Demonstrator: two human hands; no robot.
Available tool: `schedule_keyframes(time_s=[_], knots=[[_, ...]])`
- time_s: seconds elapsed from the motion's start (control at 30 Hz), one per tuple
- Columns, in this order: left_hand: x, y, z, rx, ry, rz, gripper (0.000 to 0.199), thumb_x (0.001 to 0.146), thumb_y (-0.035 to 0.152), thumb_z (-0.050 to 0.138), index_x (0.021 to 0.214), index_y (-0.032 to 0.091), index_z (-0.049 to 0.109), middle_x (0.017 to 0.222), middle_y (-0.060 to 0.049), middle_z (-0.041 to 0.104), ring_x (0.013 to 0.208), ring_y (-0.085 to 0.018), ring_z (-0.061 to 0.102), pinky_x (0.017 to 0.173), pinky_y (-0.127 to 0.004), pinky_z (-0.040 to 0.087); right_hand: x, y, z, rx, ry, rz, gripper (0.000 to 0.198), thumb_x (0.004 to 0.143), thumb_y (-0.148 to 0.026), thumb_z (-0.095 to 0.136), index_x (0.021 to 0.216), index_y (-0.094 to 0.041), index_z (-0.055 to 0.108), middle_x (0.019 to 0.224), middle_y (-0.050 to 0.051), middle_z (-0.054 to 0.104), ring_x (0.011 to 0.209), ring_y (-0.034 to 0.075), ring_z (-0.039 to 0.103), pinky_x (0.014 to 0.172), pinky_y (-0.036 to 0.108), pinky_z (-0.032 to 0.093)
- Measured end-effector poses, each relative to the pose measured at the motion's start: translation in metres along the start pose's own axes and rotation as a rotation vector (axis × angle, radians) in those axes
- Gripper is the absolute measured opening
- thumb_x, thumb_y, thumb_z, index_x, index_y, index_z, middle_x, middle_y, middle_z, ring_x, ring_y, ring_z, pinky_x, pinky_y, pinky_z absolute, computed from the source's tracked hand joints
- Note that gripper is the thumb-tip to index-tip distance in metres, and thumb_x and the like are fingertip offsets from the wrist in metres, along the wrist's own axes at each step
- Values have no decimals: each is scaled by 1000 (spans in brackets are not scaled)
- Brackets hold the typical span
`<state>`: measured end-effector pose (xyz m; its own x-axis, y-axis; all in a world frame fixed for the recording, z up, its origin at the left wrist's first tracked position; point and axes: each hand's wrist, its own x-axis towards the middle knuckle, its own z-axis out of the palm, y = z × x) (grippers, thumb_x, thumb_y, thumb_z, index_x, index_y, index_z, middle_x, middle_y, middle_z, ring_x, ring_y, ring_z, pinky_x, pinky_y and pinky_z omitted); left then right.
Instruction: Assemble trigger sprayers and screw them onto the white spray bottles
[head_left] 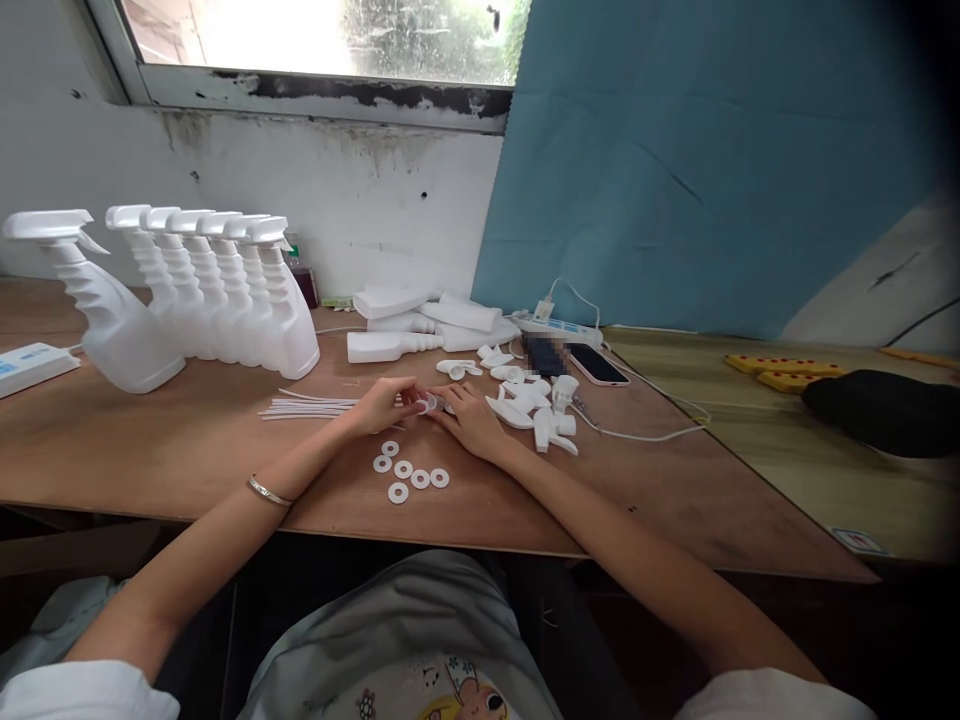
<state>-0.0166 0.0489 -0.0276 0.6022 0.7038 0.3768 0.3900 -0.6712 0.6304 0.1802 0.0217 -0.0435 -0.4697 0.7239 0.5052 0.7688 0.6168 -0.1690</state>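
My left hand (pixel 384 404) and my right hand (pixel 474 420) meet over the middle of the table. Between their fingertips is a small white plastic part (pixel 430 404), round-edged like the collar of a spray head, mostly hidden by the fingers. Both hands are closed on it. Just below them, several flat white washers (pixel 403 469) lie loose on the wood. A bundle of thin white tubes (pixel 307 408) lies to the left, partly behind my left hand. Several white trigger spray heads (pixel 514 408) are piled beyond and to the right of my right hand.
White spray bottles (pixel 289 310) with heads on stand in a row at the left. Headless bottles (pixel 386 346) lie at the back. A phone (pixel 598 364), a power strip (pixel 562 328) and a cable are behind the spray heads. A black object (pixel 885 412) rests far right.
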Motion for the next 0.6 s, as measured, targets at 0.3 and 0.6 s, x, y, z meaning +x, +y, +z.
schedule_keyframes(time_s=[0.3, 0.6], knots=[[1, 3, 2, -13, 87, -38, 29, 74, 42, 59, 86, 16, 52, 76, 0, 54, 61, -10, 48, 58, -22, 41, -2, -8, -4, 88, -9, -7, 29, 87, -38, 45, 110, -22, 53, 106, 6, 61, 90, 22, 51, 83, 38, 41], [0, 11, 0, -40, 121, -9, 30, 76, 44, 55, 84, 16, 51, 82, -2, 58, 73, -13, 54, 68, -26, 44, -2, -11, -6, 308, -3, 69, 28, 89, -38, 40, 108, -21, 52, 103, 5, 62, 92, 19, 56, 82, 35, 43]])
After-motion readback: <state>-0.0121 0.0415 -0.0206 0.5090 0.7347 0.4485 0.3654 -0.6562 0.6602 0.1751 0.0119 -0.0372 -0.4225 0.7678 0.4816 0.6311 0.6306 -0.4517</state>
